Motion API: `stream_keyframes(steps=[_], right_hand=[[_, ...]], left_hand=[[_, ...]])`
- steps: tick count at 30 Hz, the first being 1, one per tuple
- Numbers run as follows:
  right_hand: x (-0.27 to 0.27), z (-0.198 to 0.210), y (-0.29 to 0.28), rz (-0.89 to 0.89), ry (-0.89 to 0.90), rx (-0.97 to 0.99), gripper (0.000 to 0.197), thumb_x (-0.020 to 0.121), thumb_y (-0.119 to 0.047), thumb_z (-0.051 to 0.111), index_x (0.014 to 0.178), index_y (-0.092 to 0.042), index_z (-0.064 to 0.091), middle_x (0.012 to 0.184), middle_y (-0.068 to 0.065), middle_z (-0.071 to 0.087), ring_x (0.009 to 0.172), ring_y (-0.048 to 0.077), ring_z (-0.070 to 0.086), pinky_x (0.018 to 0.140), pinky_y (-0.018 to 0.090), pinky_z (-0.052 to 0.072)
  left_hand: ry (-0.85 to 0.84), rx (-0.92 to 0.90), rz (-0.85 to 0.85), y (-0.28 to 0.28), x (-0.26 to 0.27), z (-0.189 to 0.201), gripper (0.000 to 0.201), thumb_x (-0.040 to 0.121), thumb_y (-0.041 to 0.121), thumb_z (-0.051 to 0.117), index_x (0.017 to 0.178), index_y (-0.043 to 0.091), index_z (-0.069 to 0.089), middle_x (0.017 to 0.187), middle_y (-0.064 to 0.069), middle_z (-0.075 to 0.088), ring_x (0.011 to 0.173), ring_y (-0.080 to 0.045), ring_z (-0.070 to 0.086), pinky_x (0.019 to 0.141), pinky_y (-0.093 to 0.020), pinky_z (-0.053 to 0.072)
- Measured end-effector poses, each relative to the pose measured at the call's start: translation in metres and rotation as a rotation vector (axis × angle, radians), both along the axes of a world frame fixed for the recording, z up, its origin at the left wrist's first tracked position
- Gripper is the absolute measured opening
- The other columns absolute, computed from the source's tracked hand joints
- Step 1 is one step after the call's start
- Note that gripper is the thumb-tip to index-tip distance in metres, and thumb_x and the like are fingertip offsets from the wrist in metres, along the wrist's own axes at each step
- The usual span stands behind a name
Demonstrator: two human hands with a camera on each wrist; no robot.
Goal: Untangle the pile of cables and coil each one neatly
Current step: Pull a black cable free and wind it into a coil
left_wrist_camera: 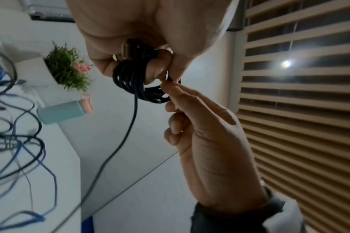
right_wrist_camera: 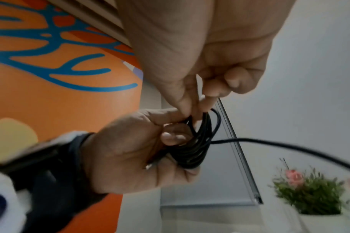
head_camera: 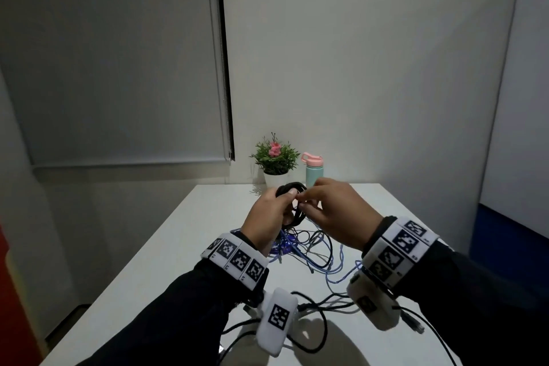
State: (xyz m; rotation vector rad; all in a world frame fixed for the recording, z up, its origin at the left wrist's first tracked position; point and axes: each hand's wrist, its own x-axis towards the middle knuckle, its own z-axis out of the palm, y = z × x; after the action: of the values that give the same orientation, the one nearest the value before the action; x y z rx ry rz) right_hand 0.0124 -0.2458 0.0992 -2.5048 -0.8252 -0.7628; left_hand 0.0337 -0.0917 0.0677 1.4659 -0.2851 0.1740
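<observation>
- Pale walls and a drawn blind close in a small room, with a white table pushed against the far wall.
- Held up above the middle of that table is a black cable, several turns of it already gathered into a small hank.
- Her or his left hand grips the hank with fingers curled round the loops; a metal plug end is tucked against the palm.
- Beside it, the right hand pinches a strand at the top of the hank between thumb and forefinger, the other fingers curled in.
- One free length of the black cable drops from the hank toward the table, so I judge this coil unfinished.
- Below the hands lies the tangle of blue and dark cables, loose and crossing one another on the table; I see no finished coil set aside there.
- To my eye most of the job is ahead: finish this hank, then free and coil the others.
- At the far edge stand a potted plant and a mint bottle with a pink lid, well apart from the tangle.
</observation>
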Motion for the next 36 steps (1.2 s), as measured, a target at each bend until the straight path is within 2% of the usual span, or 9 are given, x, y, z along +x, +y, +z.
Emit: stream_keyframes(steps=[6, 9, 14, 19, 23, 26, 29, 32, 36], right_hand=[[-0.005, -0.001, 0.010, -0.094, 0.146, -0.026, 0.023, 0.092, -0.037, 0.061, 0.108, -0.029, 0.075, 0.094, 0.006, 0.051, 0.090, 0.022, 0.055, 0.078, 0.035, 0.048], [-0.004, 0.001, 0.011, 0.084, 0.283, 0.119, 0.016, 0.092, -0.025, 0.064, 0.099, -0.023, 0.078, 0.093, 0.013, 0.067, 0.086, 0.024, 0.057, 0.076, 0.035, 0.046], [0.007, -0.001, 0.003, 0.105, 0.478, 0.290, 0.011, 0.087, -0.021, 0.072, 0.091, -0.015, 0.080, 0.084, -0.002, 0.075, 0.066, -0.007, 0.058, 0.059, 0.008, 0.041], [0.007, -0.011, 0.004, 0.225, 0.523, 0.609, 0.010, 0.082, -0.016, 0.075, 0.076, -0.009, 0.078, 0.082, 0.014, 0.072, 0.079, 0.013, 0.060, 0.081, 0.043, 0.049], [0.006, -0.011, 0.009, 0.152, 0.517, 0.868, 0.016, 0.075, -0.029, 0.061, 0.066, -0.017, 0.068, 0.068, -0.002, 0.063, 0.067, 0.004, 0.050, 0.071, 0.034, 0.038], [0.007, -0.007, 0.005, 0.224, 0.765, 1.029, 0.010, 0.082, -0.027, 0.048, 0.085, -0.020, 0.054, 0.068, -0.006, 0.050, 0.066, 0.009, 0.039, 0.071, 0.034, 0.032], [0.012, -0.002, -0.006, 0.249, 0.815, 0.956, 0.019, 0.084, -0.025, 0.050, 0.100, -0.016, 0.054, 0.076, -0.001, 0.056, 0.071, 0.011, 0.048, 0.079, 0.036, 0.034], [0.015, -0.004, -0.012, 0.288, 0.770, 0.955, 0.010, 0.089, -0.013, 0.053, 0.085, -0.007, 0.060, 0.072, 0.005, 0.060, 0.079, 0.019, 0.058, 0.091, 0.036, 0.044], [0.026, -0.017, -0.023, 0.260, 0.703, 0.815, 0.040, 0.092, -0.016, 0.062, 0.054, -0.017, 0.050, 0.054, 0.000, 0.041, 0.055, 0.018, 0.043, 0.063, 0.028, 0.052]], left_hand=[[-0.028, -0.167, -0.096, -0.001, -0.012, 0.002, 0.016, 0.100, 0.012, 0.053, 0.107, -0.001, 0.060, 0.073, -0.002, 0.065, 0.062, -0.011, 0.059, 0.058, -0.022, 0.048], [-0.078, -0.088, -0.118, 0.003, -0.010, 0.007, 0.021, 0.102, 0.024, 0.054, 0.096, 0.005, 0.058, 0.062, 0.007, 0.062, 0.051, -0.002, 0.053, 0.050, -0.015, 0.043], [-0.157, 0.122, -0.114, 0.008, -0.010, 0.005, 0.019, 0.106, 0.021, 0.047, 0.092, 0.011, 0.053, 0.058, 0.009, 0.060, 0.048, 0.003, 0.053, 0.050, -0.012, 0.044], [-0.330, 0.446, -0.067, 0.014, -0.004, 0.012, 0.020, 0.105, 0.031, 0.047, 0.097, 0.014, 0.054, 0.064, 0.010, 0.052, 0.052, -0.004, 0.043, 0.051, -0.021, 0.037], [-0.437, 0.628, 0.036, 0.022, 0.004, 0.023, 0.015, 0.104, 0.033, 0.049, 0.094, 0.023, 0.053, 0.079, 0.003, 0.059, 0.066, -0.012, 0.052, 0.062, -0.027, 0.045], [-0.516, 0.720, 0.106, 0.025, 0.004, 0.021, 0.013, 0.103, 0.036, 0.049, 0.095, 0.025, 0.052, 0.084, 0.000, 0.065, 0.072, -0.010, 0.057, 0.061, -0.021, 0.044], [-0.498, 0.710, 0.127, 0.022, 0.007, 0.014, 0.023, 0.104, 0.035, 0.048, 0.106, 0.014, 0.056, 0.092, -0.008, 0.068, 0.082, -0.025, 0.063, 0.070, -0.039, 0.051], [-0.492, 0.702, 0.144, 0.023, 0.011, 0.007, 0.025, 0.104, 0.035, 0.048, 0.106, 0.011, 0.056, 0.091, -0.009, 0.068, 0.083, -0.028, 0.063, 0.072, -0.043, 0.050], [-0.461, 0.726, 0.170, 0.026, 0.023, -0.010, 0.025, 0.104, 0.035, 0.048, 0.105, 0.012, 0.056, 0.093, -0.006, 0.067, 0.084, -0.024, 0.062, 0.073, -0.038, 0.048]])
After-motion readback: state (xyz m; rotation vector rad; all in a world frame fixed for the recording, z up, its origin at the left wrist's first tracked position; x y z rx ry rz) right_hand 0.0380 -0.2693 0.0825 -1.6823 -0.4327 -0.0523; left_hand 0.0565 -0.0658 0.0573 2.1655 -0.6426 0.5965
